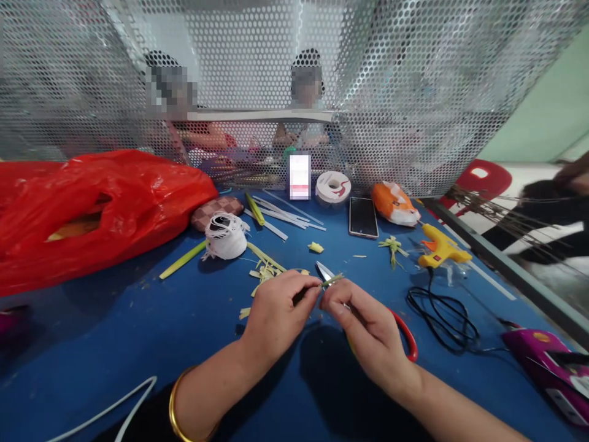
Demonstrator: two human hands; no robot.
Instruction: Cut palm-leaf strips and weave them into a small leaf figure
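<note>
My left hand (278,313) pinches one end of a thin green leaf strip (332,280) between thumb and fingertips. My right hand (372,337) meets it from the other side, its fingers closed around the strip. A pair of scissors with red handles (411,337) passes behind or beneath my right hand, the blade tips pointing away from me; whether that hand touches them I cannot tell. Pale green leaf scraps (264,270) lie just beyond my left hand. A small yellow-green folded piece (315,247) sits farther out. To the right rests a knotted leaf figure (393,248).
On the blue table (193,344) are a red plastic bag (115,209), white thread roll (226,236), white strips (285,215), ribbon spool (333,187), phone (363,217), orange tissue pack (394,202), yellow glue gun (442,247), coiled black cord (444,319) and purple power strip (545,368). Perforated metal (248,55) stands behind.
</note>
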